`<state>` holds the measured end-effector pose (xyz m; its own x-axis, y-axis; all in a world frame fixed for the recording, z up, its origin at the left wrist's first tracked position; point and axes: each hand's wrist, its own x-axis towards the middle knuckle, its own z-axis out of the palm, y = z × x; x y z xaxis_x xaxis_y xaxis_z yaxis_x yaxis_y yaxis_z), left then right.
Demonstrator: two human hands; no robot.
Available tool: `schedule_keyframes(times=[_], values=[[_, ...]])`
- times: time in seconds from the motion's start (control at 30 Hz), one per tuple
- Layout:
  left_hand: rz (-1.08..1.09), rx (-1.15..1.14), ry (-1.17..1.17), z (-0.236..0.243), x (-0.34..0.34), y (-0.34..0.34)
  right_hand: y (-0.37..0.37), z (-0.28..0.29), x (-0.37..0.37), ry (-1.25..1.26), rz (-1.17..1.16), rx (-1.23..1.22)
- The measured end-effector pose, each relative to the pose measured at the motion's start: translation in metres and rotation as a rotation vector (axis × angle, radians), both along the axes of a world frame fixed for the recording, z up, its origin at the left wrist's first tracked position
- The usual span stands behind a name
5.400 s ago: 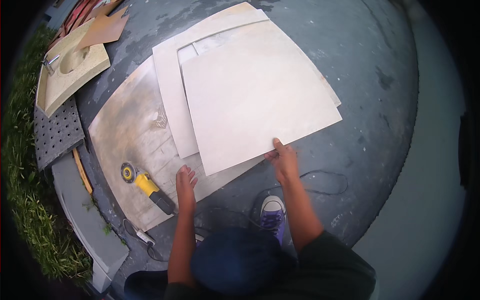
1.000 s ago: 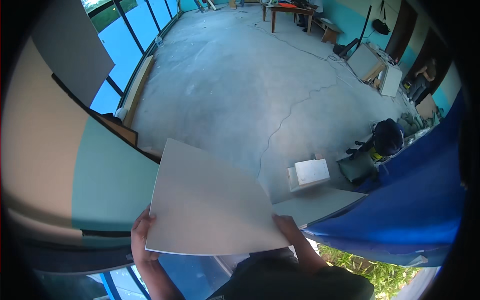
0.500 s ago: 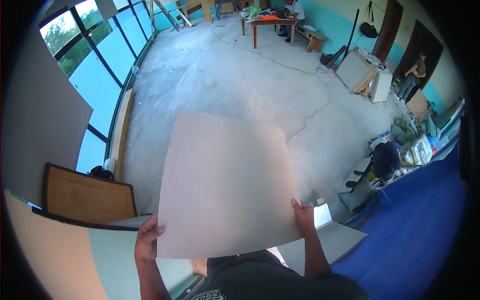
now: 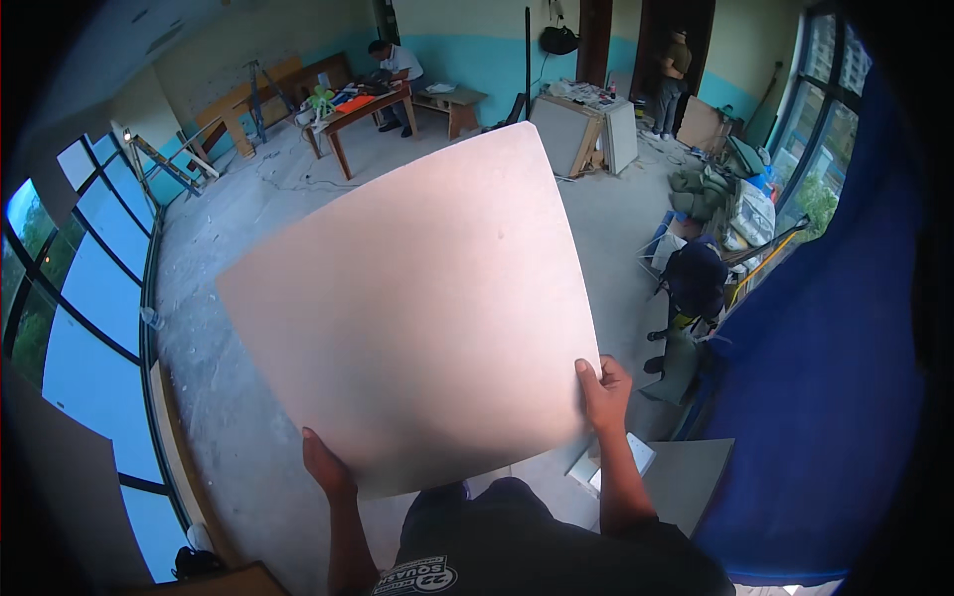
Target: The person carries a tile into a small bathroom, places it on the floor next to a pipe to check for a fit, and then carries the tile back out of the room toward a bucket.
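A large pale square board [image 4: 417, 298] fills the middle of the view in front of my body. My left hand [image 4: 328, 465] grips its lower left edge, fingers mostly hidden beneath it and the thumb showing. My right hand [image 4: 603, 392] is closed on its right edge, thumb on the top face. Beside my right forearm on the floor lie another board [image 4: 676, 477] and a small white block [image 4: 641, 457], partly covered by the arm.
Windows [image 4: 99, 278] line the left wall. A seated person [image 4: 397, 70] works at a wooden table [image 4: 343, 124]. Another person [image 4: 674, 74] stands at a doorway. Stacked panels [image 4: 621, 134], sacks [image 4: 750, 214], a dark bag [image 4: 694, 273] and a blue tarp [image 4: 815, 417] occupy the right.
Earlier I was outside over boards and a grinder. In the last second the view has swung rightward into the room, and the held board has risen and tilted, its right side higher.
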<state>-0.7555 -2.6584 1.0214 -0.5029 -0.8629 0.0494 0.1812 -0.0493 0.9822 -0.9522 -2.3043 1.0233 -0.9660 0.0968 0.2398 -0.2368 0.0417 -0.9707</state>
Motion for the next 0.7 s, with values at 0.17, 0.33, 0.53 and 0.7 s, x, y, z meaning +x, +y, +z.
schedule_keyframes(times=[0.17,0.33,0.53,0.7], values=[[-0.149,0.084,0.037,-0.008,-0.134,-0.026,0.009,0.062,-0.073,-0.062,-0.093,-0.008],[-0.318,0.075,-0.021,-0.037,-0.279,-0.038,0.011,0.050,-0.209,-0.200,-0.176,-0.007],[-0.368,-0.077,-0.323,-0.087,-0.483,0.015,0.076,-0.049,-0.351,-0.314,-0.525,0.045],[-0.482,-0.093,-0.335,-0.082,-0.654,0.064,0.134,-0.055,-0.473,-0.263,-0.670,-0.079]])
